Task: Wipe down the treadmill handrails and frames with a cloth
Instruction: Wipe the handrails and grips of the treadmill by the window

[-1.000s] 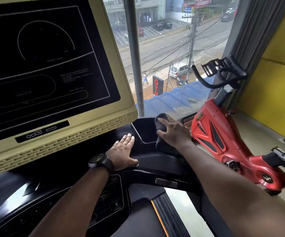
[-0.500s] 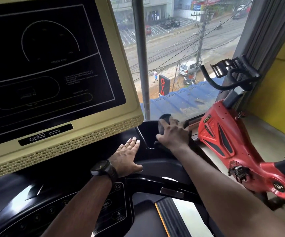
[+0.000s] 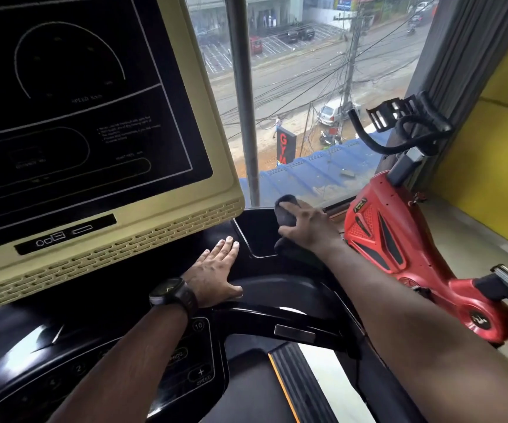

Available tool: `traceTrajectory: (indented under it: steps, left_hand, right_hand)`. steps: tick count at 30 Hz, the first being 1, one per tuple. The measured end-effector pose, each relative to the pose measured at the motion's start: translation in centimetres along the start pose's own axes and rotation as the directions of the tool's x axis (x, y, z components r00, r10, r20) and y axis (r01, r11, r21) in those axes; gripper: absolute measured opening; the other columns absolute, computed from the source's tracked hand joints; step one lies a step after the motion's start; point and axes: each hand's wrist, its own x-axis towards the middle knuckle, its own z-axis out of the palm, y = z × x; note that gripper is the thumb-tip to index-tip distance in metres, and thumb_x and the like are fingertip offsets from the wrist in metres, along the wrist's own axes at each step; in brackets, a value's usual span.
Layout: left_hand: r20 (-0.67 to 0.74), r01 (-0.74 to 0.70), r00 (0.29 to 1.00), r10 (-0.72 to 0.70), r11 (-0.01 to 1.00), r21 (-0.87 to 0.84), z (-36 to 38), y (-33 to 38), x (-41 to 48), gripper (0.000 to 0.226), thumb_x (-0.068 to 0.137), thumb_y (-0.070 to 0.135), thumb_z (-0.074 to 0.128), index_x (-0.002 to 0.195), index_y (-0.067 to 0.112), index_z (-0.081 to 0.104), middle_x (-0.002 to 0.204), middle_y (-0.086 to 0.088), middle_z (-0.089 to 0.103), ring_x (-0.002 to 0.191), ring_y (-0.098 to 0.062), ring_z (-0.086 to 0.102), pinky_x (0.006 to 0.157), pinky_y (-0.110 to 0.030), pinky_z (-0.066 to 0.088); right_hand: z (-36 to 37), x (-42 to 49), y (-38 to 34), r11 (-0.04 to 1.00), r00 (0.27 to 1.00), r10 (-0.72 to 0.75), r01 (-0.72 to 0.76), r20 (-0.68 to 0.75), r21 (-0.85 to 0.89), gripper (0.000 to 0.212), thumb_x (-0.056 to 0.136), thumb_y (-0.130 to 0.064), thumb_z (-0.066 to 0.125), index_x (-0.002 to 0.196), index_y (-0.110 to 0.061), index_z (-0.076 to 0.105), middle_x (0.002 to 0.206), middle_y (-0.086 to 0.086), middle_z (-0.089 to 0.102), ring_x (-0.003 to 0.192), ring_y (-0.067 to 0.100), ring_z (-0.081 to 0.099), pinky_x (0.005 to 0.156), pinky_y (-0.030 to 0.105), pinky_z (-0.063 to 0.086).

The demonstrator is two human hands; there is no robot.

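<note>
A dark cloth (image 3: pixel 284 209) lies bunched on the far right corner of the black treadmill console (image 3: pixel 255 236). My right hand (image 3: pixel 307 228) grips the cloth from above and presses it onto the console's edge; part of the cloth is hidden under the palm. My left hand (image 3: pixel 213 274) lies flat with straight fingers on the glossy console top, a black watch on its wrist. The curved black handrail (image 3: pixel 277 319) runs below both hands.
The cream-framed display screen (image 3: pixel 88 117) fills the upper left. A keypad panel (image 3: pixel 197 361) sits under my left forearm. A red exercise bike (image 3: pixel 399 239) stands close on the right, by a window post (image 3: pixel 243 102) and yellow wall (image 3: pixel 490 148).
My right hand has slid the cloth a little farther along the console's right corner. My left hand has stayed flat in place. The view has shifted slightly.
</note>
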Motion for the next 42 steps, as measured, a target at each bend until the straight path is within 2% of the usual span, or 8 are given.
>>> traceTrajectory:
  steps: [3, 14, 19, 24, 29, 33, 39, 42]
  left_hand:
    - [-0.004, 0.007, 1.000, -0.007, 1.000, 0.001, -0.1, 0.1, -0.2, 0.102, 0.086, 0.048, 0.058, 0.157, 0.020, -0.009, 0.164, 0.001, -0.017, 0.150, -0.010, -0.016, 0.124, -0.035, -0.001]
    - [-0.004, 0.023, 1.000, -0.022, 1.000, 0.008, -0.3, 0.3, -0.1, 0.100, 0.086, 0.044, 0.058, 0.158, 0.020, -0.007, 0.165, 0.001, -0.014, 0.151, -0.010, -0.012, 0.124, -0.036, 0.002]
    - [-0.005, 0.018, 1.000, -0.018, 1.000, -0.003, -0.3, 0.3, -0.1, 0.100, 0.085, 0.044, 0.059, 0.158, 0.019, -0.005, 0.165, 0.000, -0.013, 0.151, -0.011, -0.011, 0.124, -0.035, 0.002]
    - [-0.011, 0.019, 1.000, -0.019, 1.000, -0.009, -0.4, 0.4, -0.3, 0.101, 0.085, 0.043, 0.060, 0.158, 0.018, -0.004, 0.165, -0.001, -0.012, 0.151, -0.011, -0.010, 0.124, -0.034, 0.003]
    - [-0.019, 0.011, 1.000, -0.011, 1.000, -0.003, -0.4, 0.3, -0.1, 0.100, 0.086, 0.042, 0.061, 0.159, 0.017, -0.002, 0.166, -0.002, -0.010, 0.152, -0.013, -0.009, 0.124, -0.035, 0.004]
    - [-0.027, 0.014, 1.000, -0.014, 1.000, 0.003, -0.3, 0.3, -0.1, 0.100, 0.085, 0.043, 0.062, 0.159, 0.016, -0.001, 0.166, -0.003, -0.009, 0.152, -0.013, -0.007, 0.124, -0.036, 0.005]
    - [-0.028, 0.011, 1.000, -0.011, 1.000, 0.005, -0.2, 0.2, 0.1, 0.100, 0.085, 0.042, 0.063, 0.159, 0.017, -0.001, 0.166, -0.003, -0.009, 0.152, -0.014, -0.006, 0.123, -0.036, 0.006]
    - [-0.032, 0.017, 0.999, -0.017, 1.000, 0.009, -0.1, 0.1, 0.1, 0.100, 0.085, 0.043, 0.063, 0.159, 0.016, 0.000, 0.166, -0.003, -0.008, 0.152, -0.014, -0.005, 0.124, -0.036, 0.006]
  right_hand:
    - [0.4, -1.1, 0.6, 0.968, 0.968, 0.235, -0.226, -0.087, 0.105, 0.064, 0.086, -0.056, 0.054, 0.147, -0.037, 0.046, 0.142, 0.014, 0.053, 0.121, 0.042, 0.057, 0.097, 0.047, 0.047]
    - [1.6, -5.1, 0.5, 0.961, 0.940, 0.259, -0.273, -0.220, -0.036, 0.063, 0.087, -0.057, 0.050, 0.145, -0.034, 0.048, 0.140, 0.016, 0.055, 0.117, 0.042, 0.059, 0.092, 0.049, 0.049]
    - [2.2, -7.0, 1.1, 0.972, 0.984, -0.049, 0.007, -0.173, -0.235, 0.070, 0.081, -0.062, 0.052, 0.147, -0.040, 0.047, 0.150, 0.009, 0.050, 0.126, 0.035, 0.055, 0.100, 0.053, 0.047]
    - [1.3, -8.4, 2.3, 0.955, 0.939, 0.251, -0.279, -0.234, -0.098, 0.065, 0.088, -0.059, 0.050, 0.148, -0.034, 0.045, 0.139, 0.018, 0.055, 0.114, 0.042, 0.060, 0.089, 0.049, 0.052]
    - [1.5, -9.5, 2.9, 0.968, 0.989, -0.026, -0.012, -0.146, -0.252, 0.071, 0.081, -0.061, 0.051, 0.149, -0.042, 0.044, 0.154, 0.012, 0.046, 0.125, 0.038, 0.056, 0.095, 0.049, 0.052]
    - [1.0, -9.0, 2.6, 0.950, 0.944, 0.274, -0.295, -0.187, -0.098, 0.069, 0.090, -0.061, 0.047, 0.154, -0.036, 0.037, 0.146, 0.017, 0.049, 0.119, 0.042, 0.058, 0.092, 0.049, 0.050]
    - [2.4, -11.4, 2.1, 0.924, 0.984, -0.037, -0.032, -0.172, -0.380, 0.079, 0.079, -0.065, 0.058, 0.152, -0.042, 0.038, 0.153, 0.014, 0.045, 0.125, 0.040, 0.053, 0.094, 0.053, 0.050]
    - [0.8, -10.6, 3.2, 0.958, 0.966, 0.219, -0.239, -0.136, -0.157, 0.076, 0.087, -0.065, 0.052, 0.156, -0.042, 0.030, 0.151, 0.018, 0.045, 0.123, 0.043, 0.055, 0.092, 0.049, 0.050]
